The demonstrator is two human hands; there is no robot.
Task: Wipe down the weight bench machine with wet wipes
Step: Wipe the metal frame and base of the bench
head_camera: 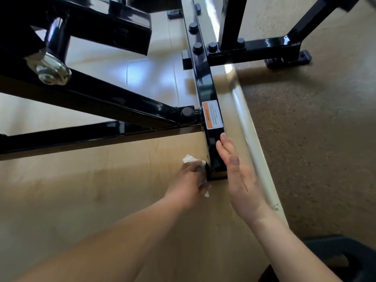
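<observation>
Crumpled white wipe [190, 159] gripped in left hand [188, 181] beside glossy square tube [210, 147], apparently steel; right hand [240, 180] laid flat alongside.

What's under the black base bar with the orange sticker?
Brown cardboard lies flat beneath the base bar, showing on both sides. The bar's underside and any foot are covered by the bar itself. The left hand, holding the wipe, hides its near-left corner.
</observation>
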